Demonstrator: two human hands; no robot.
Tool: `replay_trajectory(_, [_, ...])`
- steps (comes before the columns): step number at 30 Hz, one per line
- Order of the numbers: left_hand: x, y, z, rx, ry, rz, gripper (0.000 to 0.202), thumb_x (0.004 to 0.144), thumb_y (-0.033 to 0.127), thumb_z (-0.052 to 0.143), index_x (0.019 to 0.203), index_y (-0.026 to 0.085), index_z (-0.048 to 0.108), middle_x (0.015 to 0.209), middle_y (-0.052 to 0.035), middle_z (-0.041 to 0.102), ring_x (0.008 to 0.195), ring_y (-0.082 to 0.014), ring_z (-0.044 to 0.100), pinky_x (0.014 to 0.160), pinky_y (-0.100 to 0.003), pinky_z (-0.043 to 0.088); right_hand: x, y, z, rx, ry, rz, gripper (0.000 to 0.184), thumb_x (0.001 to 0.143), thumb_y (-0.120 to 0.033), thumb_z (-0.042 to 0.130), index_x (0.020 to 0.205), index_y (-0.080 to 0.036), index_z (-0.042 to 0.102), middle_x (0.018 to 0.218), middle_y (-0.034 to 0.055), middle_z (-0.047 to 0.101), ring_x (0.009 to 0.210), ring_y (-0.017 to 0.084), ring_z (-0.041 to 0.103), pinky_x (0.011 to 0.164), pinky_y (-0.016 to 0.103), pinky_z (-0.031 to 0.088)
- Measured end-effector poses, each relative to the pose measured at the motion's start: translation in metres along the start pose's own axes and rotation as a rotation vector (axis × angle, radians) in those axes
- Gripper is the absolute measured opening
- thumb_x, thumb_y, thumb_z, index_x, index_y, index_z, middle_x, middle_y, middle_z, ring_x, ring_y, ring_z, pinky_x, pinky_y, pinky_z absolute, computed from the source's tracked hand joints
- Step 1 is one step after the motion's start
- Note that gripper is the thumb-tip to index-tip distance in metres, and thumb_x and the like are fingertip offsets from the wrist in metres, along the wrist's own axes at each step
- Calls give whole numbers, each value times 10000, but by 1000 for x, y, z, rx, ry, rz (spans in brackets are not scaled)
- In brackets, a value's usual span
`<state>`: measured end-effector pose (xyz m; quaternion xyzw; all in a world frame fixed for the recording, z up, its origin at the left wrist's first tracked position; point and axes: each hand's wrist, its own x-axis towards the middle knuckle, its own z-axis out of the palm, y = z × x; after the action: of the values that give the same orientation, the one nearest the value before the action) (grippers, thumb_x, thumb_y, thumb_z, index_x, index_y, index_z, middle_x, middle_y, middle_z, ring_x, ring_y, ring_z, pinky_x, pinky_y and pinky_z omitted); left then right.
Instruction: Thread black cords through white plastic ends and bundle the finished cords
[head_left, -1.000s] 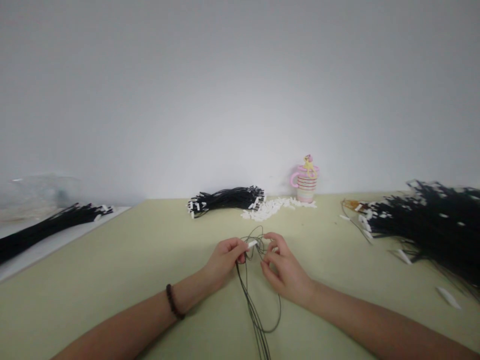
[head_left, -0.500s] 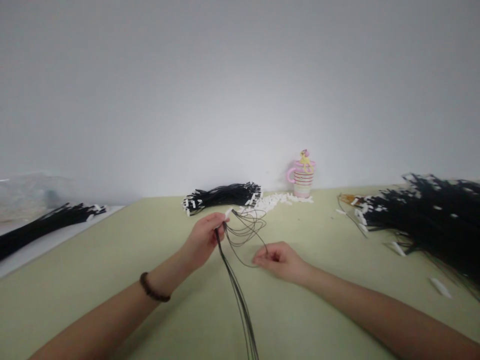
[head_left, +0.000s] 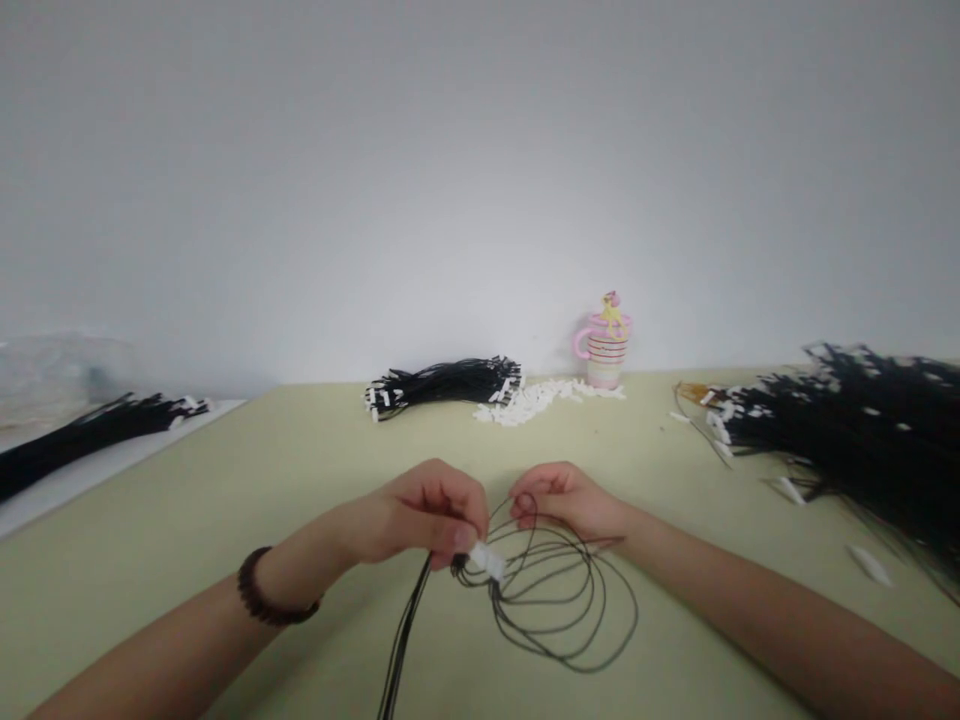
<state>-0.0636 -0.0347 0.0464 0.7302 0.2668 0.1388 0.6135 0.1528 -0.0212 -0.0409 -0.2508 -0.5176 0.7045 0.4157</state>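
My left hand (head_left: 431, 515) is closed, pinching black wires beside a white plastic connector (head_left: 487, 562). From the connector, several thin black wires (head_left: 592, 610) fan out to the right in loose loops over the table. A straight bundle of black wires (head_left: 401, 640) hangs from under the left hand toward the front edge of view. My right hand (head_left: 566, 500) is a little to the right with its fingers curled together on a thin black wire, which makes a small loop by the fingertips. The exact grip there is partly hidden.
At the back lie a tied bundle of black wires (head_left: 442, 385) and a scatter of small white connectors (head_left: 525, 402). A pink striped mug (head_left: 606, 350) stands by the wall. A big heap of black wires (head_left: 855, 430) fills the right, another bundle (head_left: 97, 440) the left.
My left hand has come nearer and turned, bringing the connector and its loops down to the right. The loops now spread in front of my right hand, which has shifted slightly.
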Motion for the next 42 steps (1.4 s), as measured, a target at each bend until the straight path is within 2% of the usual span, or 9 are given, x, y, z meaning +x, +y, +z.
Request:
replay_trajectory(3, [8,-3,3,218,-129,-83,230,719,378,547,682,155,588,529,-1,495,466,-87,409,450,-214,271,3,-2,-7,68,70,-7,168,619,-144,654,784,-110,640,817,69,645,721,135,613,727,279,453])
replay_trajectory(11, [28,-38,4,372,-62,-90,279,727,417,521,677,149,580,498,27,480,442,-68,367,420,-186,249,4,-10,-7,-108,190,-49,146,613,-111,563,739,-109,637,781,55,631,677,118,575,643,247,431])
replay_trajectory(16, [35,-46,2,330,130,-99,277,724,395,514,623,139,545,476,32,469,436,-67,349,436,-194,236,4,-7,-2,-555,424,-322,104,634,-119,532,719,-120,592,705,35,602,637,110,532,616,240,414])
replay_trajectory(21, [45,-61,-5,268,435,-73,298,712,416,506,621,135,543,490,23,496,457,-80,385,463,-206,252,-1,0,6,-864,440,-489,178,668,-111,490,826,-148,564,669,6,528,598,91,472,548,202,377])
replay_trajectory(26, [52,-72,-12,88,642,-88,310,697,432,517,648,130,566,518,17,509,455,-74,379,467,-208,252,-5,16,19,-856,222,-263,99,669,-155,530,768,-152,526,542,-44,454,457,51,398,429,157,303])
replay_trajectory(32, [53,-70,-10,-77,708,-90,298,690,413,541,735,126,604,595,-4,546,470,-66,385,443,-209,226,-4,18,35,-855,115,-94,168,719,-262,527,793,-148,625,685,9,593,489,66,459,438,172,322])
replay_trajectory(34, [53,-69,-7,-103,719,-83,286,699,402,540,756,128,602,610,-7,551,483,-68,397,444,-206,231,1,14,39,-792,82,-2,204,750,-303,497,748,-140,621,594,0,559,441,66,447,412,176,305])
replay_trajectory(38, [52,-67,-5,-124,719,-76,279,696,405,549,729,130,583,623,-9,550,509,-76,429,450,-202,250,18,10,44,-729,124,176,282,785,-297,452,619,-120,596,400,-34,392,350,52,327,364,182,212])
replay_trajectory(42, [52,-67,-9,-132,646,-125,298,674,424,570,719,130,569,584,8,532,445,-55,377,430,-204,221,26,11,40,-672,260,200,202,725,-249,521,584,-116,578,473,-20,448,395,41,305,388,179,198])
